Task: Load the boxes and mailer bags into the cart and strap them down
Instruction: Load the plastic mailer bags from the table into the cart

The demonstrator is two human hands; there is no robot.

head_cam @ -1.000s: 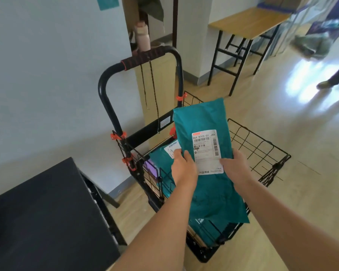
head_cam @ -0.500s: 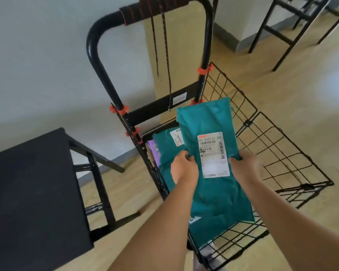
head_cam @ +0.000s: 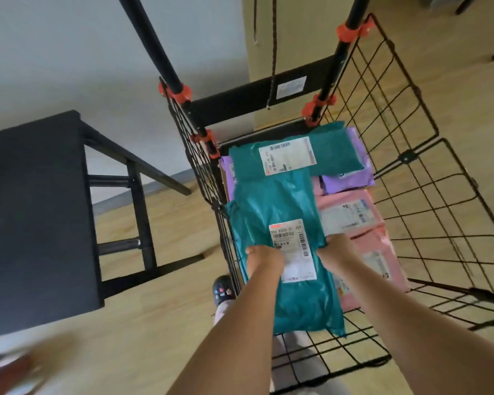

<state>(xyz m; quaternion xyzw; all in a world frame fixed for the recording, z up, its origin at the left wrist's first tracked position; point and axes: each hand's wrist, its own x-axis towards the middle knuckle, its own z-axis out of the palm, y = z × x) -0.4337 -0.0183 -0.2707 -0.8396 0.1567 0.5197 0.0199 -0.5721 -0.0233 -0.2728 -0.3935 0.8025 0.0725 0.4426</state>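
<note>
Your left hand (head_cam: pixel 264 259) and right hand (head_cam: pixel 337 249) both grip the teal bag (head_cam: pixel 277 206). Under it are other bags (head_cam: pixel 351 212) in the cart (head_cam: pixel 411 109).

Teal mailer bag (head_cam: pixel 277 206); pink bags (head_cam: pixel 362 223); purple bag (head_cam: pixel 351 181); black wire cart (head_cam: pixel 411 115).

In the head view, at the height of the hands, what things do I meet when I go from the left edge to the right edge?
Black table → left wire wall of the cart → near teal mailer bag → pink mailer bag → right wire wall of the cart.
</note>
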